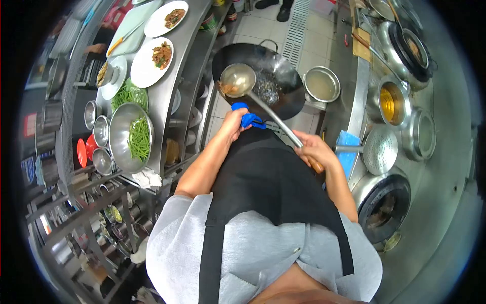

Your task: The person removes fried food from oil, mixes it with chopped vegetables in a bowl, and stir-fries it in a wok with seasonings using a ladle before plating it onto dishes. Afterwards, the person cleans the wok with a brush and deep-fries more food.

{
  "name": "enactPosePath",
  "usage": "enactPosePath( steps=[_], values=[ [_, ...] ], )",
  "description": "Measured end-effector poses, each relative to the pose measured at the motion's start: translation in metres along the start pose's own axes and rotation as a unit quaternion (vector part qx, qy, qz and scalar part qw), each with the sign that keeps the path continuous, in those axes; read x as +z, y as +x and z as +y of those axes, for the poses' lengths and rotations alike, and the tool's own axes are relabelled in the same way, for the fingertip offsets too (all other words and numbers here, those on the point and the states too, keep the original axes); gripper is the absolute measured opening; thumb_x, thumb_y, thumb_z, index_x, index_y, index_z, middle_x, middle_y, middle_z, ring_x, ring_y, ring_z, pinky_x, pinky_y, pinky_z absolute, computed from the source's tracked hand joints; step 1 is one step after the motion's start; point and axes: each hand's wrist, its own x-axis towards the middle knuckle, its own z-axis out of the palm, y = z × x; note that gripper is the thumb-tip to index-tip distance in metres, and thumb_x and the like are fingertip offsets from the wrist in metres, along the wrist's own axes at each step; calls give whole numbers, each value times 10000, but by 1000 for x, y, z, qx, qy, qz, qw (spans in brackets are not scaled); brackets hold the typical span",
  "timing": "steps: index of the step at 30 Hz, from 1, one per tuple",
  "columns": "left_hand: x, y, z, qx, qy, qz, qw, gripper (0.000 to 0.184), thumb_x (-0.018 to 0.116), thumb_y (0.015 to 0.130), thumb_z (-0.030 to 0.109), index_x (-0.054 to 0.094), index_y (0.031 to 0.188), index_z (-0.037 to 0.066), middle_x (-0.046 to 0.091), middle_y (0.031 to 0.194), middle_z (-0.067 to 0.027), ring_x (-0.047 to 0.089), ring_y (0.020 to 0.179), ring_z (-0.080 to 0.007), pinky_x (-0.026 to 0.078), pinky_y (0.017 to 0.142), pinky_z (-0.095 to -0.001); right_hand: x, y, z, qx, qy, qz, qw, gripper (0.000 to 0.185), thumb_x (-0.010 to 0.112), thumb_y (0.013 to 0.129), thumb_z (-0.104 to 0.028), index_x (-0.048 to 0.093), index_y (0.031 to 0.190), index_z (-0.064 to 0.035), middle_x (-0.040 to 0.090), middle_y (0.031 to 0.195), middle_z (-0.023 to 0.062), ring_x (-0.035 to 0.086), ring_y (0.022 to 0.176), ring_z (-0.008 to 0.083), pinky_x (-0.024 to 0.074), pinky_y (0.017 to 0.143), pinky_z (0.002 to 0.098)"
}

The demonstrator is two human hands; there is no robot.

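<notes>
My left hand (pixel 234 124) is closed on a blue cloth (pixel 248 116) at the near edge of a large dark wok (pixel 291 83). Wrapped round the wooden-ended handle of a long metal ladle (pixel 273 115) is my right hand (pixel 313 149). The ladle's bowl is over the left part of the wok, with some brownish bits of food in it. Shiny liquid lies in the wok's bottom. The wok's handle under the cloth is hidden.
On the left counter (pixel 177 76) are two white plates of food (pixel 144 70), a steel bowl of green beans (pixel 116 139) and small bowls. Right are a pot (pixel 322 84), a perforated skimmer (pixel 380 150), an oil pot (pixel 375 104) and burners. Someone's dark shoes (pixel 283 13) stand ahead.
</notes>
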Motion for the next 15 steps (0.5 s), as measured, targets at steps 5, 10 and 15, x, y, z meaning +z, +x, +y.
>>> enactPosePath(
  steps=[5, 10, 15],
  values=[
    [-18, -3, -21, -54, -39, 7, 998, 125, 635, 909, 188, 603, 1003, 111, 658, 849, -31, 657, 742, -144, 600, 617, -321, -2, -14, -23, 33, 91, -52, 994, 773, 677, 868, -13, 371, 1576, -39, 652, 909, 95, 573, 557, 97, 473, 451, 243],
    [-38, 3, -17, -52, -62, -12, 997, 226, 632, 908, 162, 614, 1079, 16, 681, 910, -98, 692, 755, -193, 611, 585, -332, 52, 21, -107, -31, -48, -15, 998, 775, 667, 864, 29, 368, 1576, -30, 636, 879, 65, 564, 572, 74, 462, 480, 229],
    [-61, 20, 18, -47, -80, -79, 993, 184, 648, 900, 169, 631, 997, 14, 676, 870, -99, 684, 723, -192, 580, 559, -331, 123, 104, -194, -169, -199, 39, 965, 798, 592, 829, 65, 355, 1586, -18, 610, 905, 43, 532, 660, 83, 468, 579, 235]
  ],
)
